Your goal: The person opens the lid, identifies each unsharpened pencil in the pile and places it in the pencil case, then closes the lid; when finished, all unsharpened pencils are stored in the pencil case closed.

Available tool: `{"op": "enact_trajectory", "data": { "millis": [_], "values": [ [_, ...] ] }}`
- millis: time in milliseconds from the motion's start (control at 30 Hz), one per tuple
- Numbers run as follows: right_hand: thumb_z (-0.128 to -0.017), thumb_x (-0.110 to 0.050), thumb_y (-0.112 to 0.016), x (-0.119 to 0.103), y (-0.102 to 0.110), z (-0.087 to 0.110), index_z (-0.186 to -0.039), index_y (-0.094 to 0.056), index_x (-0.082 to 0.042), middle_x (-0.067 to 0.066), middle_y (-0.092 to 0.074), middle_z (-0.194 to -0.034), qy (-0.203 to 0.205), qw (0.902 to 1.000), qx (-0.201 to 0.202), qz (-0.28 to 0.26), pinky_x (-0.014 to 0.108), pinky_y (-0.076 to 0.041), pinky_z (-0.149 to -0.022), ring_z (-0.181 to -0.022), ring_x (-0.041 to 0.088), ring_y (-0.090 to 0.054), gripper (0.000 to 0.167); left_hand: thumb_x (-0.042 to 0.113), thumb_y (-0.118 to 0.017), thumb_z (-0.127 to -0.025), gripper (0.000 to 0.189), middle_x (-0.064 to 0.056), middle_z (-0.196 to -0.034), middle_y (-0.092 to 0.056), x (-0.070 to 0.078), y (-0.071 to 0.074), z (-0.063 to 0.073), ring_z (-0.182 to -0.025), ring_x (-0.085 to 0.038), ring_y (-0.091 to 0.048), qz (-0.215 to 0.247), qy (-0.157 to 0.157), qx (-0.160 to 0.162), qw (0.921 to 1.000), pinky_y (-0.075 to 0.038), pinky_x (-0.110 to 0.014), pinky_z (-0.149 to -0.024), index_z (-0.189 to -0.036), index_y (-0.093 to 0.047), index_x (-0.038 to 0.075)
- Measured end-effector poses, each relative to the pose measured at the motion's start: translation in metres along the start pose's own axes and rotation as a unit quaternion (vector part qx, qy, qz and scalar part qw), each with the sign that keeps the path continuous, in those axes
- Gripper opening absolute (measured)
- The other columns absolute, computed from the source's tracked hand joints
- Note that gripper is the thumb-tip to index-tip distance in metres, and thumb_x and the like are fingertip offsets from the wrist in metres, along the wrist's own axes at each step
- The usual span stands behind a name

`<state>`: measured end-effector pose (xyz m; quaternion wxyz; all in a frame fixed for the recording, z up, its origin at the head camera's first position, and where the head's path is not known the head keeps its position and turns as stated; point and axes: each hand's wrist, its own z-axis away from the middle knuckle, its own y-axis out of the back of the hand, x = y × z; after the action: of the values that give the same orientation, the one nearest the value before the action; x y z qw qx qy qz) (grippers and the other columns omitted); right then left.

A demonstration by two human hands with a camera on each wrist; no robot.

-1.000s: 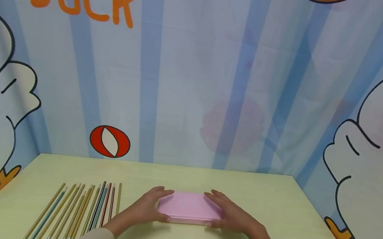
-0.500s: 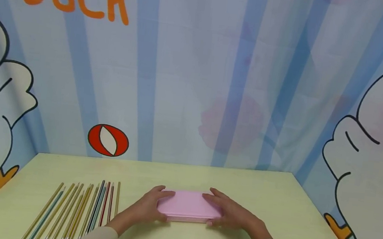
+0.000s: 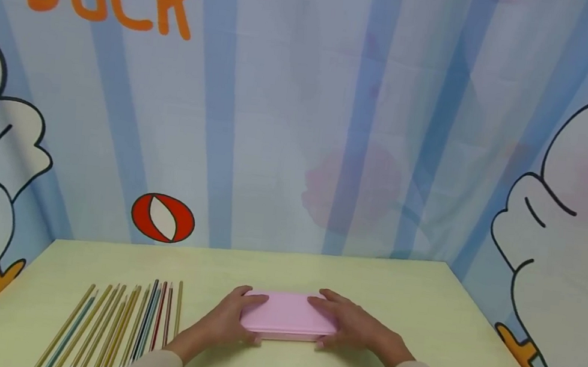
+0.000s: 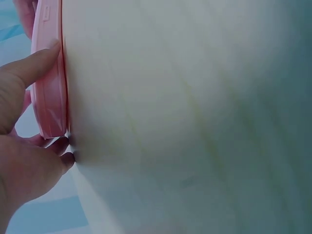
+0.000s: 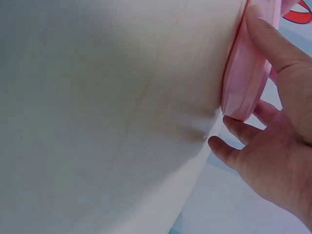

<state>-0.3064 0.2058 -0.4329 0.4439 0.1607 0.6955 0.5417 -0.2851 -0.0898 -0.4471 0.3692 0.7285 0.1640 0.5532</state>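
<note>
Counter (image 3: 449, 346), pale yellow. Upon it: one case (image 3: 287, 313), pink, oblong, lying flat; pencils (image 3: 122, 328), a row, mostly gold, others green, dark and red, left of the case.

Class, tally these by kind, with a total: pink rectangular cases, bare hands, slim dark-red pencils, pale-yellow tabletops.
Pink rectangular case: 1
Bare left hand and bare right hand: 2
Slim dark-red pencils: 2
Pale-yellow tabletop: 1
Total: 6

Pink oblong case (image 3: 287, 315) with rounded edges, apparently closed, flat on the pale yellow table (image 3: 262, 271), long side crosswise.
</note>
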Motion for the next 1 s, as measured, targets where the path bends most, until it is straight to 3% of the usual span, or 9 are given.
{"op": "enact_trajectory", "data": {
  "millis": [233, 700, 1000],
  "values": [
    [-0.078, -0.045, -0.082, 0.0008, -0.0046, -0.0037, -0.151, -0.043, -0.013, 0.026, -0.039, -0.153, 0.004, 0.9997, 0.009, 0.024, 0.065, -0.037, -0.107, -0.136, 0.050, -0.043, 0.089, 0.012, -0.093, -0.066, 0.077, -0.028, -0.141, -0.043, 0.0017, -0.0008, 0.0006, -0.128, -0.046, -0.048, -0.010, -0.001, -0.001, 0.9999, -0.040, -0.061, -0.107, -0.136, -0.061, 0.009],
    [-0.076, -0.046, -0.083, 0.0021, -0.0065, -0.0058, -0.151, -0.045, -0.016, 0.022, -0.045, -0.149, 0.006, 0.9988, 0.021, 0.043, 0.066, -0.039, -0.105, -0.131, 0.047, -0.048, 0.089, 0.009, -0.091, -0.068, 0.079, -0.028, -0.140, -0.043, 0.0005, 0.0015, -0.0038, -0.128, -0.044, -0.044, -0.037, -0.018, -0.024, 0.9988, -0.039, -0.062, -0.106, -0.140, -0.058, 0.010],
    [-0.075, -0.045, -0.085, 0.0022, -0.0054, -0.0062, -0.150, -0.046, -0.014, 0.023, -0.047, -0.147, 0.016, 0.9987, 0.023, 0.042, 0.064, -0.040, -0.105, -0.129, 0.046, -0.049, 0.090, 0.008, -0.090, -0.068, 0.078, -0.034, -0.140, -0.040, 0.0025, -0.0005, -0.0049, -0.128, -0.048, -0.042, -0.042, -0.002, -0.023, 0.9989, -0.039, -0.064, -0.104, -0.139, -0.059, 0.013]
  ]
}}
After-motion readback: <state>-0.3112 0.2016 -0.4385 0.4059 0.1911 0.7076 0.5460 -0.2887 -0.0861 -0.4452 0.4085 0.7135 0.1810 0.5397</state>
